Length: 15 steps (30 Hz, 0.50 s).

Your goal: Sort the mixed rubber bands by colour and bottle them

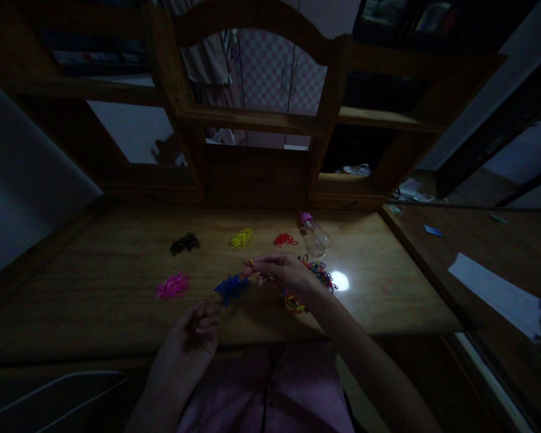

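Observation:
My right hand reaches over the table with thumb and fingertips pinched on a small yellow rubber band. Just below and left of those fingertips is a pile of blue rubber bands. Beneath my right wrist a mixed heap of coloured rubber bands shows, partly hidden. My left hand is at the table's front edge, fingers curled in; what they hold, if anything, is too dark to see. Pink rubber bands lie beyond it. Farther back are black, yellow and red rubber bands.
A clear bottle with a pink top lies behind the mixed heap. Wooden shelving rises along the table's back edge. On a brown surface to the right rest white paper and a small blue card.

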Available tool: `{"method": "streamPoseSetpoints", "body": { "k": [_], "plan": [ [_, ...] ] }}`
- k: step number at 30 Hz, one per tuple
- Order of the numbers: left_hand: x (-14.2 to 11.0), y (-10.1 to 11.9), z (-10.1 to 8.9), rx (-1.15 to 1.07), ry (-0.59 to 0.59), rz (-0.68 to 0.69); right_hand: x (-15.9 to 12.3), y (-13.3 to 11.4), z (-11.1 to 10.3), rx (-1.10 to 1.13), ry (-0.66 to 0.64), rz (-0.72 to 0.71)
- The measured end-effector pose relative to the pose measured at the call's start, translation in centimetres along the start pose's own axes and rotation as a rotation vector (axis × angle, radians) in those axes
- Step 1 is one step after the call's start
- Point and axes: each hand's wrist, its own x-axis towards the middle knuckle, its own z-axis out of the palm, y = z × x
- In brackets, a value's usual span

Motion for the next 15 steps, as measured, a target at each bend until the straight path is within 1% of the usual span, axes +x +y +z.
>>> {"method": "streamPoseSetpoints", "body": {
  "k": [2,4,6,9,10,12,14,15],
  "plan": [
    [0.0,-0.1,0.0,0.005,-0.006,-0.008,1.0,0.4,-0.2,-0.155,0.076,-0.036],
    [-0.2,-0.1,-0.1,0.007,0.003,-0.014,2.6,0.7,-0.3,-0.364,0.183,-0.11],
    [-0.4,0.0,-0.4,0.039,0.046,0.009,4.3,0.8,-0.3,-0.552,0.264,-0.19],
    [-0.7,0.4,-0.9,0.165,0.138,0.123,6.1,0.6,-0.1,-0.693,0.27,-0.262],
    [-0.8,0.6,-1.1,0.199,0.159,0.154,6.4,0.5,0.0,-0.713,0.268,-0.279],
    [-1.1,1.1,-1.3,0.235,0.158,0.195,6.2,0.2,0.0,-0.738,0.288,-0.314],
    [-1.3,1.4,-1.5,0.287,0.129,0.22,5.3,0.1,-0.4,-0.764,0.319,-0.339],
    [-1.4,1.5,-1.6,0.325,0.113,0.237,4.6,0.1,-0.6,-0.788,0.313,-0.347]
  ]
}}
